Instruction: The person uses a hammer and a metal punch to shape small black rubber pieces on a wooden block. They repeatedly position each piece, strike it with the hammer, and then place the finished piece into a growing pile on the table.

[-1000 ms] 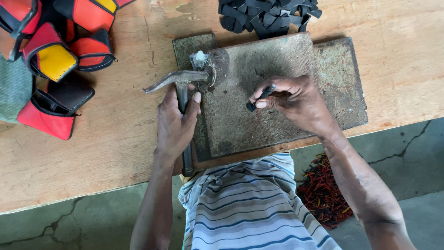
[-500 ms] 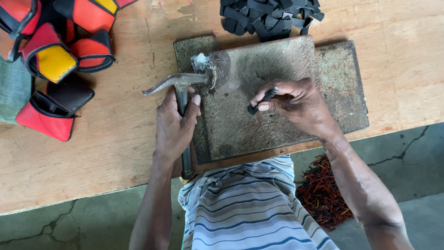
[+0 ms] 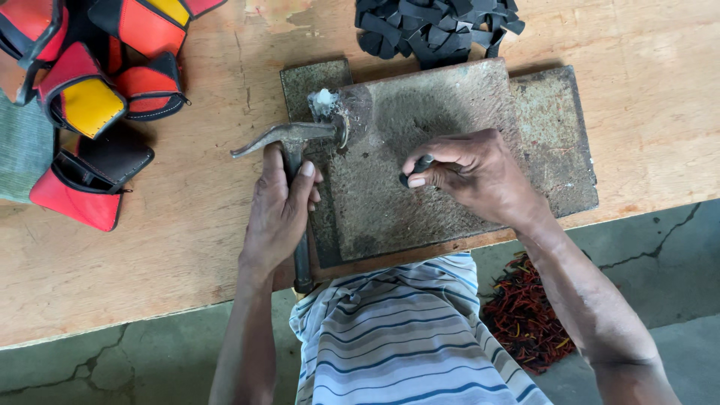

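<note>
My left hand point(image 3: 279, 204) grips the handle of a metal claw hammer point(image 3: 294, 137), whose head lies over the left part of a worn grey slab point(image 3: 465, 97) on the wooden bench. My right hand point(image 3: 474, 174) rests on the middle of the slab and pinches a small dark piece point(image 3: 418, 166) between thumb and fingers. A small white lump point(image 3: 324, 97) sits on the slab just above the hammer head.
A heap of black cut pieces point(image 3: 435, 24) lies beyond the slab. Red, yellow and black pouches point(image 3: 90, 97) are piled at the left of the wooden bench point(image 3: 172, 247). Red shreds point(image 3: 525, 319) litter the concrete floor at my right.
Both hands have stayed almost in place. The hammer head still lies on the slab, and my right hand keeps its pinch on the dark piece.
</note>
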